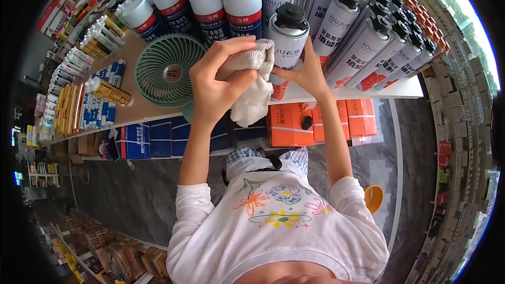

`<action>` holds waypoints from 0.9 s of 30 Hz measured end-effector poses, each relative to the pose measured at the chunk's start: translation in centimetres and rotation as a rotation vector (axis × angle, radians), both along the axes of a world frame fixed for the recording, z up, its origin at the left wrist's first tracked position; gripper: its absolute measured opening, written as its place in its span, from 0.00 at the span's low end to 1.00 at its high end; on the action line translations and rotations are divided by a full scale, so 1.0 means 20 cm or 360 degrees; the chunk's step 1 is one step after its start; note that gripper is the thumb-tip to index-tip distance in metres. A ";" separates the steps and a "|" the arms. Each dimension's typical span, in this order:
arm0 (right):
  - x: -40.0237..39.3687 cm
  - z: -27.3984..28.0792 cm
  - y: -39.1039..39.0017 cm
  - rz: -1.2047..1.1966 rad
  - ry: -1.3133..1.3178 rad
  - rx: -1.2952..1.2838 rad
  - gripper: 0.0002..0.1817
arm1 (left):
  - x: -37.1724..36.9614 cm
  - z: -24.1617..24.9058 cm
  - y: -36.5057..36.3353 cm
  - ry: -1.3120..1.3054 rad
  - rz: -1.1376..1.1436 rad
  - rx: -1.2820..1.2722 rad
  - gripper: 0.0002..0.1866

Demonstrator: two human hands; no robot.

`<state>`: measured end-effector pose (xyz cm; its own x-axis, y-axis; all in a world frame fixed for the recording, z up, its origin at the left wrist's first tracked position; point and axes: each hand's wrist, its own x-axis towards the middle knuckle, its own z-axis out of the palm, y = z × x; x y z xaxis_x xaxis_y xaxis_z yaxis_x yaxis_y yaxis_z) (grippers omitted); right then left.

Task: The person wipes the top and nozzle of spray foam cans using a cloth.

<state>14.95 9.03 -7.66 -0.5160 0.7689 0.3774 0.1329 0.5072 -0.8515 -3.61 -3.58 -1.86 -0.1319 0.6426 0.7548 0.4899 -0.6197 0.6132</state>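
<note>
A crumpled beige cloth (251,81) hangs from my left hand (214,81), whose fingers and thumb curl round its upper part. Just right of the cloth stands a white and grey can with a black cap (288,39), near the shelf's front edge. My right hand (307,71) wraps round the lower side of this can, its thumb across the front. The cloth's folded top lies close against the can's left side; whether it presses on it I cannot tell. Behind my left hand are white-capped spray cans (206,5).
A green fan (171,71) stands left on the shelf (368,92), beside tubes (109,90). More black-capped cans (363,47) fill the right side. Below are orange boxes (290,126) and blue boxes (160,139). A yellow bowl-like object (373,199) is on the floor.
</note>
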 end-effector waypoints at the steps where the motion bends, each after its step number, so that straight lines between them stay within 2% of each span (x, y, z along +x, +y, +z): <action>1: -0.02 -0.01 0.00 -0.0003 0.0031 -0.0024 0.45 | 0.01 0.04 0.00 0.0216 0.0178 0.0172 0.22; 2: -0.04 -0.02 -0.02 -0.0001 0.0033 -0.0021 0.45 | 0.02 0.07 0.00 0.0217 0.0180 0.0175 0.22; 5: -0.08 -0.08 -0.09 -0.0372 0.0194 0.0174 0.46 | 0.04 0.11 0.02 0.0551 0.0395 0.0257 0.22; 6: -0.08 -0.08 -0.10 -0.0369 0.0189 0.0177 0.46 | 0.04 0.12 0.04 0.0546 0.0398 0.0258 0.22; 8: -0.08 -0.09 -0.12 -0.0350 0.0299 0.0154 0.46 | 0.05 0.15 0.07 0.0869 0.0353 0.0359 0.23; 16: -0.11 -0.11 -0.10 -0.0439 0.0249 0.0103 0.45 | 0.07 0.22 0.08 0.0889 0.0250 0.0034 0.20; 17: -0.11 -0.13 -0.09 -0.0453 0.0261 0.0208 0.45 | 0.08 0.22 0.08 0.0976 0.0278 0.0072 0.20; 21: -0.13 -0.11 -0.11 -0.0424 0.0310 0.0135 0.44 | 0.11 0.26 0.07 0.1210 0.0171 0.0156 0.21; 24: -0.12 -0.10 -0.12 -0.0468 0.0271 0.0201 0.43 | 0.09 0.25 0.09 0.1197 0.0138 0.0178 0.21; 27: -0.12 -0.07 -0.14 -0.0442 0.0273 0.0072 0.42 | 0.05 0.23 0.10 0.1167 0.0233 0.0142 0.21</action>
<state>12.47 6.22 -9.10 -0.2149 0.8518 0.4777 0.1277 0.5095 -0.8510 -2.56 -1.50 2.78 0.3451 0.5895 0.7303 0.8346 -0.5487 0.0485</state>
